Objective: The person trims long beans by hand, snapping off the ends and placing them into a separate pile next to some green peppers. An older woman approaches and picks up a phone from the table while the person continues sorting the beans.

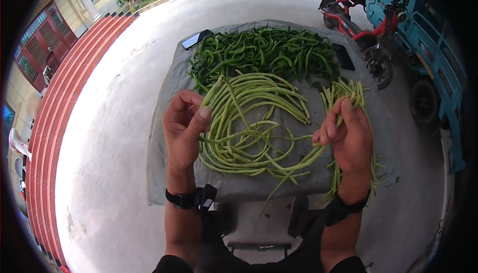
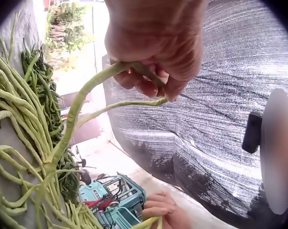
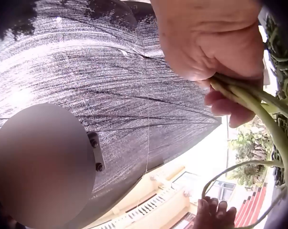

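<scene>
Green long bean (image 1: 212, 92) is pinched between the left hand's (image 1: 185, 126) thumb and fingers; the right hand (image 1: 352, 136) grips other bean ends. Between them, coiled beans (image 1: 271, 89) lie mid-cloth, a straighter bundle (image 1: 343, 89) near the right edge, peppers (image 1: 259, 51) toward the grey cloth's (image 1: 162, 173) far edge. Tugging crossed strands might snap one.

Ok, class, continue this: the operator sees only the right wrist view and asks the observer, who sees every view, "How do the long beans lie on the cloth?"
Observer: Many of the long beans curve round in a loose coil.
Operator: Anything beside the peppers?
Observer: A dark, phone-like slab lies at their right edge.
Operator: And what is parked beyond the cloth?
Observer: A red scooter, next to a blue vehicle.
</scene>
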Motion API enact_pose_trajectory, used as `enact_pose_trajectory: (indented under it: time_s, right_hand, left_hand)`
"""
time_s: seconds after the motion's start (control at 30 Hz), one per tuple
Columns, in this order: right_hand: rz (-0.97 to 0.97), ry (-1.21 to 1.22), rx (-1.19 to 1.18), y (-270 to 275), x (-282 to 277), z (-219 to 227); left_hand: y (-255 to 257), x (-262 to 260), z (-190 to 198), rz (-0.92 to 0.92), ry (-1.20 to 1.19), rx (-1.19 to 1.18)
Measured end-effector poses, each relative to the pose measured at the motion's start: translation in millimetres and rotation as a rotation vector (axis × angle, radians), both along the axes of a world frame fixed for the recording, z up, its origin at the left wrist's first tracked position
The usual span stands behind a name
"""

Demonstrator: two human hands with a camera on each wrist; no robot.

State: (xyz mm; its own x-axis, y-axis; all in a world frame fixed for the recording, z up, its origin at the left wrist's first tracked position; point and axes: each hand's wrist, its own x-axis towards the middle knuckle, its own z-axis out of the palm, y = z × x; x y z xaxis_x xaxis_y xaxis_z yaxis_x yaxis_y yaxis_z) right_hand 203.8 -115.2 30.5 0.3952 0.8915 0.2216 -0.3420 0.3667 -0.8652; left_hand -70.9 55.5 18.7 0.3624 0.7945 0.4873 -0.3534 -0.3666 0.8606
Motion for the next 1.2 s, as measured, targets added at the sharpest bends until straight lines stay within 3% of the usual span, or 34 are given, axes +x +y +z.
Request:
enact_pose_trajectory:
  time_s: [0.13, 0.27, 0.43, 0.67, 0.8, 0.9, 1.03, 1.2]
  right_hand:
    - [0.153, 0.200, -0.069, 8, -12, -4]
    - [0.301, 0.405, -0.281, 26, -17, -30]
    - [0.241, 0.654, -0.170, 35, -6, -47]
    - [0.069, 0.704, -0.004, 27, 20, -54]
    - [0.033, 0.430, 0.014, 26, 11, -44]
    - [0.032, 0.289, -0.004, 27, -2, -39]
    - [0.070, 0.272, -0.044, 28, -11, -36]
    - [0.070, 0.235, -0.079, 31, -21, -37]
  left_hand:
    - [-15, 12, 7, -0.081, 0.033, 0.200]
    - [-26, 23, 15, -0.163, 0.231, 0.434]
    - [-33, 23, 24, -0.281, 0.496, 0.459]
    - [-17, 13, 14, -0.122, 0.862, 0.534]
    - [-13, 13, 4, -0.037, 1.050, 0.634]
    - [-26, 18, 6, -0.082, 1.029, 0.508]
    - [-40, 40, 11, -0.132, 0.740, 0.304]
    - [-59, 70, -14, -0.259, 0.388, -0.059]
